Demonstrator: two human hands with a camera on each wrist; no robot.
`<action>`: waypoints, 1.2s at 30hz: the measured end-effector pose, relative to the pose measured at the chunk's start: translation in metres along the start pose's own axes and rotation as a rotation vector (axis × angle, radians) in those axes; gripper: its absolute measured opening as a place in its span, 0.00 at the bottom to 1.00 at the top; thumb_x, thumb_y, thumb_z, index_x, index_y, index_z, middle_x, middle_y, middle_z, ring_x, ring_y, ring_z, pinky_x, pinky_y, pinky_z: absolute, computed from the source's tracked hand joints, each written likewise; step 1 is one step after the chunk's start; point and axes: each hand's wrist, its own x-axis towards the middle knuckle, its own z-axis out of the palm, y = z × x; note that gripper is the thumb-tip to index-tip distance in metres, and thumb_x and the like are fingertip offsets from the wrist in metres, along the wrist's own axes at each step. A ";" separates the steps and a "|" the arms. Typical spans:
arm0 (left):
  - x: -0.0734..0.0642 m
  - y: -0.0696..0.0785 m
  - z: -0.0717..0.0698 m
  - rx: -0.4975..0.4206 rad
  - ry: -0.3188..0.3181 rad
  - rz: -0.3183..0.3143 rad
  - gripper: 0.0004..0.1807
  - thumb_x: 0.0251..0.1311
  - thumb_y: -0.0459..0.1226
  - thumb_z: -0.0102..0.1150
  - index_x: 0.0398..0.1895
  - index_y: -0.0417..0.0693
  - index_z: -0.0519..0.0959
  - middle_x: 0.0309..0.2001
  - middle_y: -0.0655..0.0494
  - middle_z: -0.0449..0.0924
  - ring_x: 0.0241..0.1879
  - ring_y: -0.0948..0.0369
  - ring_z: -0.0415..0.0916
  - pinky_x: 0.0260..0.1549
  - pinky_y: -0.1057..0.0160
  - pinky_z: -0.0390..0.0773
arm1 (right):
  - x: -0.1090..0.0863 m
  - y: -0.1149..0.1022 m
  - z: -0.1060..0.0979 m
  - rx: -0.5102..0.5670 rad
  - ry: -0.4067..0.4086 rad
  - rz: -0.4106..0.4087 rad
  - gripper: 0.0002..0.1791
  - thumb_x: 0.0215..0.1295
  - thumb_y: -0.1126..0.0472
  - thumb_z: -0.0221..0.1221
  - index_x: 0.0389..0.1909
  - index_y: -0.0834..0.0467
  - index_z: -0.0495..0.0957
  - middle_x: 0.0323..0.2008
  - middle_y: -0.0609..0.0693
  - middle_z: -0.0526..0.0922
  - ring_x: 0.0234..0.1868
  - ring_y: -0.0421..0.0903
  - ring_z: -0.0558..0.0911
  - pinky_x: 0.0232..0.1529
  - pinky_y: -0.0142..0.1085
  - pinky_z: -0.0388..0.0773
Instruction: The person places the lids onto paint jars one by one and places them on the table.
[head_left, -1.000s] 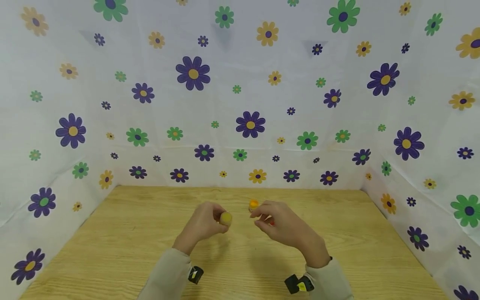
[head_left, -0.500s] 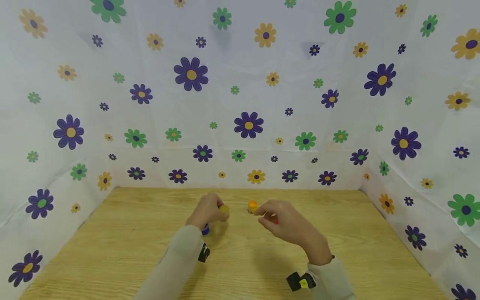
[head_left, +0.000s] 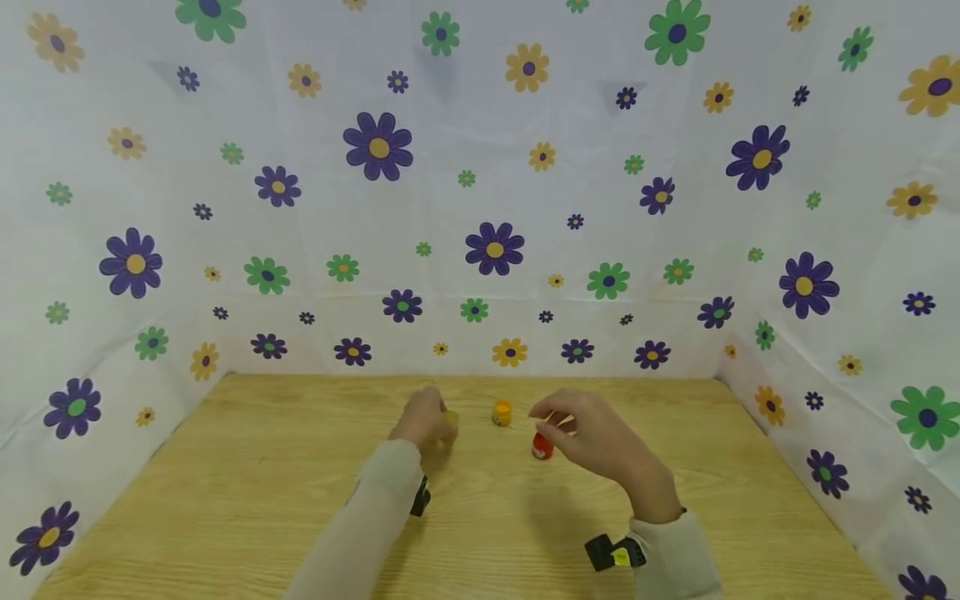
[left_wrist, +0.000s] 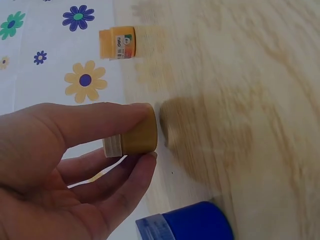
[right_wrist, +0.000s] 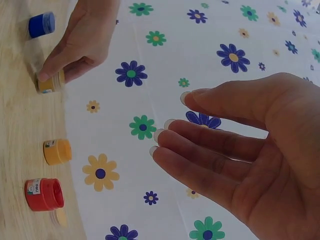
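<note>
My left hand [head_left: 420,418] pinches a small mustard-yellow paint jar [left_wrist: 141,137] between thumb and fingers. Its clear lid faces up, and its base is at or just above the tabletop; I cannot tell if they touch. My right hand [head_left: 600,435] hovers over a red paint jar [head_left: 542,447], fingers loosely bent and holding nothing. That red jar looks uncapped in the right wrist view. Between the hands, farther back, stands an orange-yellow paint jar [head_left: 502,413]. A blue paint jar [left_wrist: 197,224] with a clear lid is near the left hand, hidden behind the forearm in the head view.
The wooden table [head_left: 225,500] is bordered by a white flower-printed cloth [head_left: 450,208] at the back and both sides. Beside the red jar lies a pale, round, flat piece [right_wrist: 61,217], partly hidden.
My left hand has carried the mustard-yellow jar leftward and down toward the table. My right hand has moved slightly right, revealing the red jar below it.
</note>
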 end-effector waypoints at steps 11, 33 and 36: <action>0.009 -0.005 -0.001 0.054 0.029 -0.031 0.21 0.46 0.24 0.67 0.45 0.35 0.74 0.45 0.40 0.79 0.40 0.51 0.73 0.36 0.55 0.77 | -0.003 0.003 -0.004 0.011 0.017 0.021 0.09 0.72 0.65 0.61 0.48 0.60 0.86 0.47 0.55 0.89 0.42 0.45 0.87 0.48 0.40 0.87; 0.029 0.044 0.048 -0.073 -0.002 0.038 0.36 0.44 0.31 0.81 0.58 0.32 0.75 0.59 0.37 0.79 0.58 0.43 0.77 0.60 0.46 0.79 | -0.005 0.003 -0.010 0.032 0.011 0.028 0.09 0.71 0.65 0.62 0.49 0.60 0.86 0.49 0.56 0.88 0.44 0.47 0.87 0.49 0.40 0.87; 0.032 0.044 0.056 -0.081 0.023 0.057 0.35 0.44 0.31 0.81 0.57 0.29 0.76 0.59 0.35 0.79 0.60 0.42 0.77 0.61 0.46 0.78 | -0.005 0.004 -0.011 0.032 0.009 0.032 0.09 0.71 0.65 0.62 0.49 0.60 0.86 0.49 0.56 0.88 0.44 0.47 0.87 0.49 0.40 0.87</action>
